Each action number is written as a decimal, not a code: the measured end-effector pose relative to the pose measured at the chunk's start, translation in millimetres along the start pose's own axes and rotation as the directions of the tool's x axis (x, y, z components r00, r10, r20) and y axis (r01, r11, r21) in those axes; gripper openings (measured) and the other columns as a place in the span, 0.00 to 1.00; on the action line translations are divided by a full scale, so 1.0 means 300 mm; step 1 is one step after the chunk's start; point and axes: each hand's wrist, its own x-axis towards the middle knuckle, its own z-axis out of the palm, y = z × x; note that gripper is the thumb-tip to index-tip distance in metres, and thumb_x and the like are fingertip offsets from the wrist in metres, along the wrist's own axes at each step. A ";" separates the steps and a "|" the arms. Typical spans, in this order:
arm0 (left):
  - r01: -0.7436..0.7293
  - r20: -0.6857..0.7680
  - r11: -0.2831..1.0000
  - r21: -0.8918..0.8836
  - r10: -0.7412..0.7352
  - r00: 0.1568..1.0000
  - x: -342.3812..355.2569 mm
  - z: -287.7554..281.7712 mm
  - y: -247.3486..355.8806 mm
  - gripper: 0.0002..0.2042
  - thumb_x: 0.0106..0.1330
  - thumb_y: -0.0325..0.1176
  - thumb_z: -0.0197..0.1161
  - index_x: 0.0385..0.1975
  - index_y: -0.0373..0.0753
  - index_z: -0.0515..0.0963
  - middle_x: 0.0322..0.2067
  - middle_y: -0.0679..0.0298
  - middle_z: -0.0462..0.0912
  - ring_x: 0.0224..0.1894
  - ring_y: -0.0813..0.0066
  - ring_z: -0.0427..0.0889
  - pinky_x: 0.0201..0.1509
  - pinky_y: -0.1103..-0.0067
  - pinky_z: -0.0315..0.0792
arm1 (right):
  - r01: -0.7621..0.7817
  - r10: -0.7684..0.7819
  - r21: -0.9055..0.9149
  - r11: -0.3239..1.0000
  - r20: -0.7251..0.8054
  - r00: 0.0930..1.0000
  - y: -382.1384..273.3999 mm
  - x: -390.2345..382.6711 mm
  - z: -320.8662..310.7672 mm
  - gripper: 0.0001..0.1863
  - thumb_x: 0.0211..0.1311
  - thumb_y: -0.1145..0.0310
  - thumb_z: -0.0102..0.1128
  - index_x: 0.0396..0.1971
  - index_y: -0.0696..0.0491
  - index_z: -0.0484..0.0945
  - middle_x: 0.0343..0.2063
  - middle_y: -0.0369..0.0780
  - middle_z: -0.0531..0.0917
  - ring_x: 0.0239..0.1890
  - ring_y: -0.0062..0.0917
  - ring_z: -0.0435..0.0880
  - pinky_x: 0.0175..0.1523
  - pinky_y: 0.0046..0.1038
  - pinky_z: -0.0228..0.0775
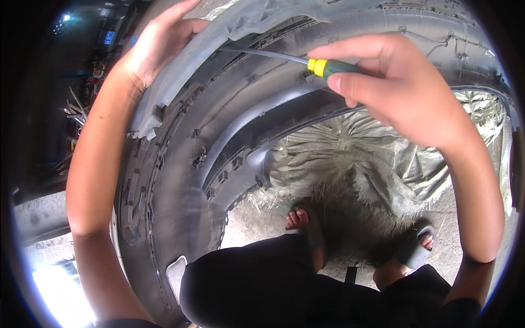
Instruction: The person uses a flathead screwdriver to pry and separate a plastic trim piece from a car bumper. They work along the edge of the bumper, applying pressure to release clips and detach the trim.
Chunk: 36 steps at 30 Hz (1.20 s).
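Note:
A screwdriver (333,68) with a dark green and yellow handle is in my right hand (394,82), fingers closed round the handle. Its long metal shaft points left, and the tip meets the inner edge of a grey plastic strip (186,82). On the strip's outer side, at the upper left, my left hand (158,44) holds its edge; some fingertips are hidden behind it or cut off by the frame. The strip lies along a large curved car bumper (175,180), whose dusty inner side with clips and slots faces me.
Beneath the bumper's curve a crumpled pale woven sheet (361,158) with frayed edges covers part of the concrete floor (246,224). My knees and sandalled feet (298,218) are close below. Several metal tools (76,109) lie in shadow at the far left.

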 end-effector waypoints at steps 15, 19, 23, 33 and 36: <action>-0.069 -0.015 0.996 0.052 0.070 0.997 0.000 0.018 0.018 0.33 0.68 0.62 0.59 0.53 0.32 0.80 0.50 0.51 0.85 0.52 0.59 0.81 0.60 0.66 0.73 | 0.337 -0.749 -0.854 0.396 -0.089 0.656 0.214 0.036 0.158 0.22 0.60 0.72 0.69 0.56 0.43 0.85 0.18 0.37 0.73 0.17 0.30 0.77 0.24 0.32 0.71; -0.064 -0.059 0.995 0.083 0.069 0.996 -0.006 0.060 0.010 0.34 0.68 0.63 0.58 0.55 0.32 0.79 0.52 0.51 0.84 0.54 0.59 0.80 0.61 0.66 0.73 | 0.449 -0.686 -0.629 0.635 -0.191 0.702 0.220 0.045 0.187 0.20 0.63 0.73 0.66 0.56 0.48 0.84 0.29 0.40 0.84 0.23 0.37 0.84 0.32 0.33 0.78; -0.070 -0.065 0.994 0.082 0.075 0.995 -0.002 0.068 0.013 0.36 0.68 0.63 0.58 0.57 0.32 0.77 0.55 0.50 0.83 0.55 0.58 0.80 0.63 0.65 0.72 | 0.398 -0.420 -0.140 0.907 -0.223 0.880 0.217 0.040 0.217 0.20 0.68 0.74 0.62 0.60 0.55 0.80 0.40 0.42 0.88 0.35 0.24 0.85 0.46 0.25 0.78; -0.039 -0.155 0.993 0.108 0.056 0.986 -0.027 0.085 0.033 0.36 0.69 0.63 0.58 0.62 0.33 0.75 0.59 0.50 0.80 0.59 0.59 0.78 0.66 0.66 0.70 | 0.016 -0.060 0.508 0.861 0.070 0.996 0.196 0.036 0.233 0.22 0.74 0.71 0.60 0.66 0.54 0.75 0.23 0.30 0.77 0.19 0.10 0.67 0.23 0.18 0.58; -0.042 -0.171 0.991 0.128 0.064 0.983 -0.037 0.103 0.028 0.37 0.69 0.63 0.58 0.64 0.33 0.74 0.60 0.50 0.79 0.60 0.60 0.77 0.67 0.67 0.68 | 0.204 -0.181 0.266 0.942 -0.106 0.978 0.194 0.043 0.223 0.19 0.71 0.71 0.61 0.59 0.56 0.80 0.25 0.38 0.81 0.25 0.20 0.75 0.30 0.25 0.68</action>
